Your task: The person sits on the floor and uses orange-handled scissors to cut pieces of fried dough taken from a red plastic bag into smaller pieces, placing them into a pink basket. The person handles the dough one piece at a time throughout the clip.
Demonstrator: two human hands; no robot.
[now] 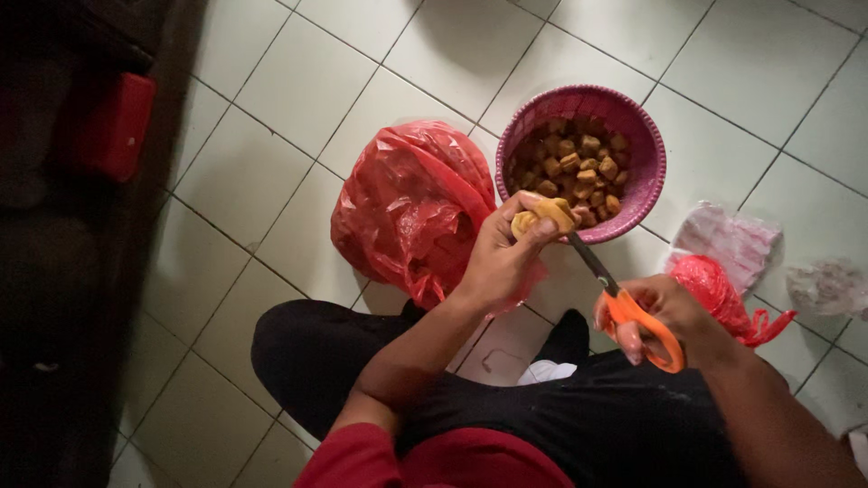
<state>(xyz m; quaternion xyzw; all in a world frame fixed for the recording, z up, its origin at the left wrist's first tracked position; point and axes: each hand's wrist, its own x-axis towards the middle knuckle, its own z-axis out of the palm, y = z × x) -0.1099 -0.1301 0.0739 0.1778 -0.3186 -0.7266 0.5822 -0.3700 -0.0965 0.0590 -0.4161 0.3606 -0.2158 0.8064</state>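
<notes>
My left hand [502, 258] holds a yellow-brown puffed tofu piece [542, 214] between thumb and fingers, just in front of a pink woven basket [644, 145]. My right hand [665, 316] grips orange-handled scissors [633, 312], whose dark blades point up toward the tofu piece and reach it. The basket holds several cut brown tofu cubes [579, 163]. I sit on the floor in black trousers with a red top.
A large red plastic bag [407, 203] lies on the white tiled floor left of the basket. A small knotted red bag [723, 289] and crumpled clear plastic [728, 239] lie at right. A dark cabinet with a red object [117, 126] is at left.
</notes>
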